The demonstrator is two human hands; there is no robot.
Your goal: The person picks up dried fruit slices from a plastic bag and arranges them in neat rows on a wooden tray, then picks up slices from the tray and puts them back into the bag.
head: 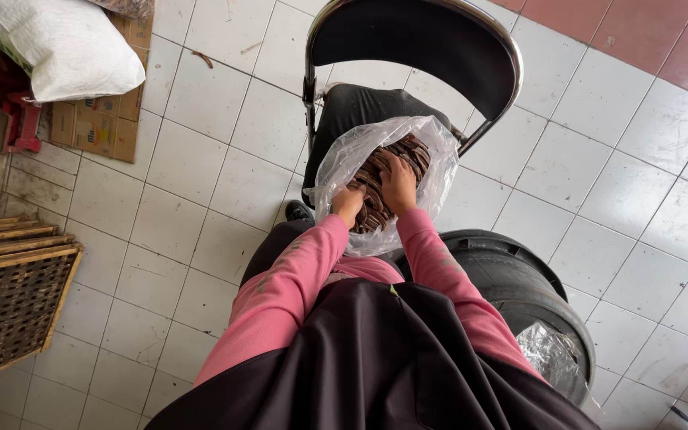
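Observation:
A clear plastic bag (439, 171) full of flat brown strips (408, 150) rests on the black seat of a folding chair (360, 103). Both of my hands are inside the bag's mouth. My left hand (349, 201) reaches in at the near left side, its fingers buried among the strips. Pressed flat on top of the brown pile is my right hand (399, 182), fingers spread over the strips. Pink sleeves cover both arms, over a dark apron.
A black round bin (519, 279) with a plastic liner stands at my right. A wooden frame with wire mesh (9, 295) lies at the left. A white sack (65, 48) and flattened cardboard (97, 119) sit at the far left on the white tile floor.

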